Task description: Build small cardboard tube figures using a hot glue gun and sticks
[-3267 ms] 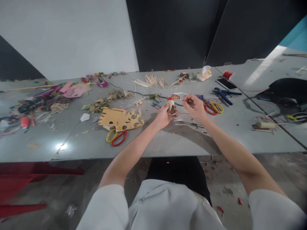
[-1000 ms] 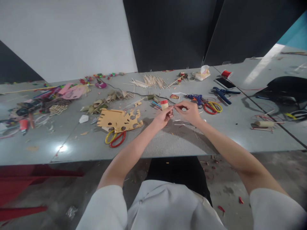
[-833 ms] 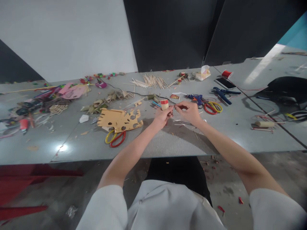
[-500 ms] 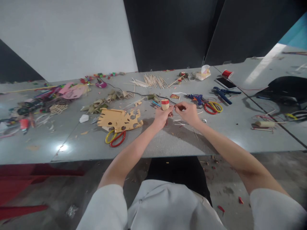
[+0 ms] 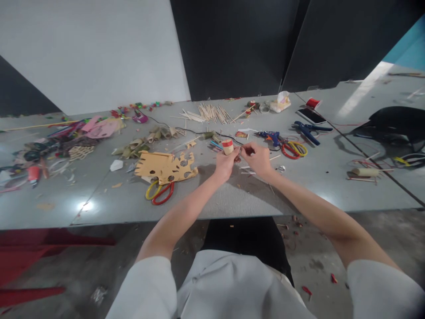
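In the middle of the head view, my left hand (image 5: 226,163) is closed around a small pale cylinder with a red band (image 5: 228,146) near its top, which stands up out of the fist. My right hand (image 5: 257,157) is beside it, thumb and fingertips pinched together close to the left fingertips. Whatever the pinch holds is too small to make out. Under the hands lie thin sticks (image 5: 247,171), and some blue sticks (image 5: 216,144) are just behind the left hand.
A cut-out tan cardboard piece (image 5: 162,166) lies left, over red-and-yellow scissors (image 5: 162,193). On the right are a blue glue gun (image 5: 272,137), a second pair of scissors (image 5: 294,149), blue pliers (image 5: 308,131) and a phone (image 5: 312,115). Wooden sticks (image 5: 214,113) lie behind.
My right hand has shifted slightly left, nearer the left fingertips. The banded cylinder leans a little differently in my left hand, which keeps its hold.
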`<move>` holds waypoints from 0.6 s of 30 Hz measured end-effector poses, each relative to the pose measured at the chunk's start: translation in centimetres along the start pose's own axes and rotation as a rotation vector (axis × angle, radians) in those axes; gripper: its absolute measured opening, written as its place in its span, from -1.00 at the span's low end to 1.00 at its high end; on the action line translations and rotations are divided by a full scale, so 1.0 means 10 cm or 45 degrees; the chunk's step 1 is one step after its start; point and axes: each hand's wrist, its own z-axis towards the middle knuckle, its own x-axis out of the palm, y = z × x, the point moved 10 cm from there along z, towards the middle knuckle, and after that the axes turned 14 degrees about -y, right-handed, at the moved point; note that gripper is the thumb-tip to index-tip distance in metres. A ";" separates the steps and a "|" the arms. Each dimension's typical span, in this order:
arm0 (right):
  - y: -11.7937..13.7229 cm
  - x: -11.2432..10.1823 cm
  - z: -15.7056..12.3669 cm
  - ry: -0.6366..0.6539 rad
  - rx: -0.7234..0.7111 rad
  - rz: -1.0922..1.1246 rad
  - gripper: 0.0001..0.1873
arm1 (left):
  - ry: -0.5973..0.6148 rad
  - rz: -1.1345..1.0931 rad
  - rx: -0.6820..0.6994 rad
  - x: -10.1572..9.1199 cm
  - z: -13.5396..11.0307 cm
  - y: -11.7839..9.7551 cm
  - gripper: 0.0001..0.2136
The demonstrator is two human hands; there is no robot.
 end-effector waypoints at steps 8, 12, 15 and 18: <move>-0.08 0.07 0.04 0.020 0.069 0.004 -0.76 | -0.058 0.041 0.028 -0.02 0.02 0.01 -0.70; -0.09 0.11 0.03 0.063 0.107 0.047 -0.79 | -0.116 0.031 -0.101 -0.03 -0.01 0.08 -0.69; -0.06 0.10 0.04 0.067 0.079 0.068 -0.79 | -0.098 -0.014 -0.216 -0.01 -0.02 0.14 -0.69; -0.11 0.01 0.14 0.042 0.015 -0.038 -0.75 | 0.002 -0.062 -0.231 0.04 -0.02 0.11 -0.72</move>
